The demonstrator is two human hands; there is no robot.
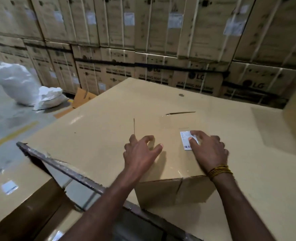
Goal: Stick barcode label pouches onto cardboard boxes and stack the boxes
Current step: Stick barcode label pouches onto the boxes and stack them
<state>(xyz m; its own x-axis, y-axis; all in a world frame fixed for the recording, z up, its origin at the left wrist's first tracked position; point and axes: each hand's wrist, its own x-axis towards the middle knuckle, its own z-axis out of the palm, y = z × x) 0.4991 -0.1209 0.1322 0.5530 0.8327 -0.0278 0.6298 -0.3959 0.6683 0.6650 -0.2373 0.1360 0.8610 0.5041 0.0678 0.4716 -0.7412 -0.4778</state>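
Grey floor [9,119] carries stacked cartons [161,49] and white sacks [22,84].

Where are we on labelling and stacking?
Done: a box at lower left already carries a label.
In hand: the right hand presses a label pouch onto the top of the small box; the left hand hovers or rests beside it, fingers loose, holding nothing.
Left: finish sticking this pouch, then stack the box. How many boxes remain cannot be told.

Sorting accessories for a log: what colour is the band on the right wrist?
Yellow, mustard-toned threads wound round the wrist band; the head view shows it.
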